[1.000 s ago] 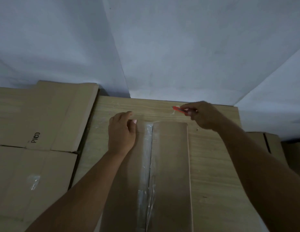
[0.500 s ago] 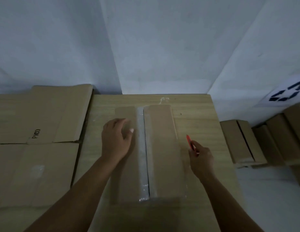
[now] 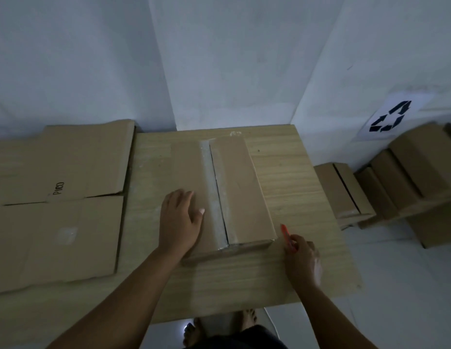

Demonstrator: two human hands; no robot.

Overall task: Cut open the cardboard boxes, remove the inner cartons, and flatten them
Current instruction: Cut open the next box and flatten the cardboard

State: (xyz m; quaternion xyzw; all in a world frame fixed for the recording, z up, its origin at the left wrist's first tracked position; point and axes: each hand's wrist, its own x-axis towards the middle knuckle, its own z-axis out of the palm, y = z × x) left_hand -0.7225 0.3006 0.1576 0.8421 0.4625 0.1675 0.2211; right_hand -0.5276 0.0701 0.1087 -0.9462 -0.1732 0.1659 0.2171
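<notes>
1. My left hand point(image 3: 180, 220) lies flat on the left top flap of the cardboard box point(image 3: 234, 187), fingers straight and relaxed, thumb pointing toward the taped seam; its grip holds nothing.
2. My right hand point(image 3: 303, 255) hovers at the box's near right corner, fingers curled around an orange cutter point(image 3: 286, 236). The cutter's tip points away from me, just beside the box's right edge; I cannot tell whether it touches the cardboard.
3. The box sits in the middle of the wooden desk point(image 3: 289, 182), long side running away from me. A strip of clear tape point(image 3: 211, 187) runs down the centre seam, and a dark slit shows along the tape's right side.
4. To my left, flattened cardboard point(image 3: 63, 197) is spread out, printed with "PICO", its right edge meeting the desk's left edge.
5. To my right, below the desk, a stack of closed boxes point(image 3: 405, 172) stands on the floor, with a smaller box point(image 3: 345, 192) nearest the desk.
6. A sheet with a recycling symbol point(image 3: 389, 117) hangs on the white wall above that stack.
7. My bare feet point(image 3: 194, 328) show under the desk's near edge.
</notes>
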